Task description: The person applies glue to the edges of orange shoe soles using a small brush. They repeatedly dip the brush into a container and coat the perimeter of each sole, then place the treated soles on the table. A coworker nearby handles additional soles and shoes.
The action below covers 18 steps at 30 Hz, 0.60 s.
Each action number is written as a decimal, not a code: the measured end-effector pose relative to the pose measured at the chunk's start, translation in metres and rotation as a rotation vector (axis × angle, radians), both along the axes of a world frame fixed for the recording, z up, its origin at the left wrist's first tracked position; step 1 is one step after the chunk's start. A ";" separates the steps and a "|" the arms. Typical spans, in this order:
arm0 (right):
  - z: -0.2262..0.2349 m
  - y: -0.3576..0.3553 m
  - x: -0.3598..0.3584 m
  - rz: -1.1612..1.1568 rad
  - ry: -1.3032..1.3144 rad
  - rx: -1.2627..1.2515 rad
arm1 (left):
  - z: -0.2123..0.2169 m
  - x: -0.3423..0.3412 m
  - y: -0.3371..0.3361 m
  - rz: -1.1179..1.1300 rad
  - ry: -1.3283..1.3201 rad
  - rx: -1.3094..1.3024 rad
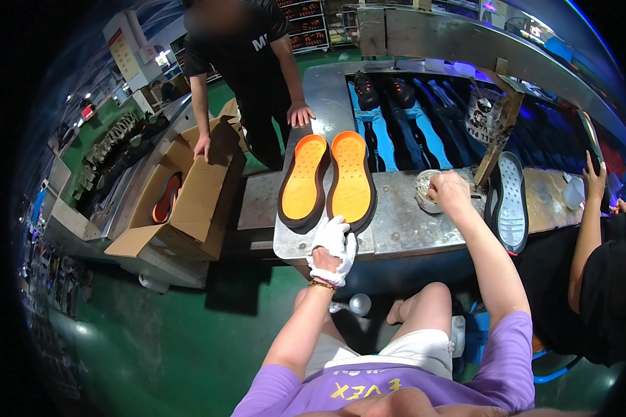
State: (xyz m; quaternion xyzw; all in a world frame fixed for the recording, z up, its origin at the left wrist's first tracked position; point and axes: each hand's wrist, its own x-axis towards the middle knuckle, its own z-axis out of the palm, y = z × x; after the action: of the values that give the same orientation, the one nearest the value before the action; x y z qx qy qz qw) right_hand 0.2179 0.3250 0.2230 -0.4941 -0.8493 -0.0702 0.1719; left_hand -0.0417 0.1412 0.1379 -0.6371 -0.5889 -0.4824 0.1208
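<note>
Two orange shoe soles with dark rims lie side by side, tread side down, on the metal tray [289, 247] before me: the left sole [303, 182] and the right sole [352, 179], their long edges nearly touching. My left hand [332, 249], in a white cotton glove, rests at the heel end of the right sole, at the tray's near edge; the gloved fingers are curled together over that heel, though I cannot tell whether they truly grip it.

To the right of the soles, my bare right hand [449, 190] sits over a small round tin [424, 191] on the steel workbench [396, 222]. Its fingers are bunched together, pointing down into the tin; what they pinch is hidden from me.

Further right of the tin, a grey and dark sole [511, 201] lies on the bench beside a slanted wooden post [497, 135]. Beyond the soles, a conveyor with blue holders [396, 132] carries dark shoes [382, 90].

Left of the soles stands an open cardboard box [188, 201]. A person in black [247, 55] stands behind it, one hand on the box flap, the other on the bench edge. Another person's arm [588, 222] shows at the bench's far right.
</note>
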 end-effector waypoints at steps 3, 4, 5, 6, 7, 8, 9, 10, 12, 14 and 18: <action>-0.005 0.002 0.001 0.040 -0.039 0.052 | -0.002 -0.001 0.000 -0.006 0.006 0.007; -0.007 0.004 0.001 0.051 -0.052 0.064 | -0.002 -0.001 0.000 -0.003 0.016 0.012; -0.009 0.006 0.002 0.062 -0.065 0.076 | -0.004 -0.001 0.001 0.001 0.012 0.007; -0.011 0.008 0.003 0.073 -0.078 0.087 | -0.005 -0.001 0.000 0.001 0.010 0.001; -0.013 0.010 0.005 0.087 -0.072 0.109 | -0.004 -0.001 0.001 0.002 0.007 -0.001; -0.014 0.010 0.006 0.100 -0.066 0.131 | -0.004 0.000 0.001 0.003 0.004 -0.004; -0.017 0.011 0.008 0.115 -0.060 0.153 | -0.003 0.001 0.000 0.002 0.013 0.000; -0.017 0.013 0.008 0.106 -0.065 0.145 | 0.001 0.000 0.000 0.010 0.026 0.014; -0.018 0.014 0.010 0.089 -0.074 0.130 | -0.009 -0.001 0.001 0.009 0.006 0.003; -0.011 0.009 0.008 0.096 -0.067 0.111 | -0.008 -0.002 -0.004 0.013 -0.074 0.004; 0.014 -0.009 0.011 0.159 0.004 0.150 | -0.007 0.000 -0.028 -0.103 -0.570 -0.102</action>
State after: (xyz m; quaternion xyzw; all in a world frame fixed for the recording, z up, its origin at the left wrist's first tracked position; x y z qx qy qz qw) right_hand 0.2292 0.3160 0.2372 -0.4112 -0.8777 -0.1186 0.2153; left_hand -0.0414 0.1133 0.1309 -0.5102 -0.5894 -0.6173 -0.1063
